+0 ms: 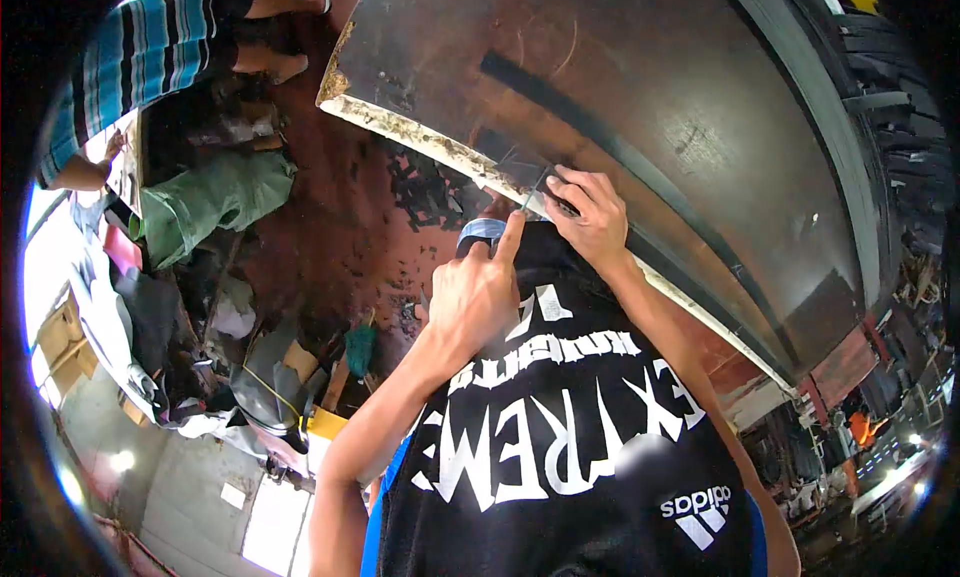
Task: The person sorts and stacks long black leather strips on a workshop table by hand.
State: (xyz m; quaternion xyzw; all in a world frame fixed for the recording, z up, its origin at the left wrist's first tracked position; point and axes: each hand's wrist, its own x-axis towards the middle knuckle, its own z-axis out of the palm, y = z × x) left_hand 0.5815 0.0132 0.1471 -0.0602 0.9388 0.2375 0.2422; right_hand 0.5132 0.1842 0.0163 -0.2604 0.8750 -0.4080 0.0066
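My right hand [592,217] is at the near edge of the dark worktable [640,47], fingers curled round a small dark object [566,208] whose kind I cannot make out. A thin grey strip or blade [538,185] slants across the table edge beside those fingertips. My left hand [475,297] is lower and to the left. Its index finger points up and meets the lower end of the thin grey piece, while the other fingers are curled and the thumb is hidden. Small dark flat pieces [508,155] lie on the table just beyond the hands.
Long dark strips [600,142] run along the tabletop. The table's front edge [410,142] is pale and chipped. Black scraps [430,192] litter the red floor. A green sack [215,202] and a person in a striped blue garment [150,52] are at the left.
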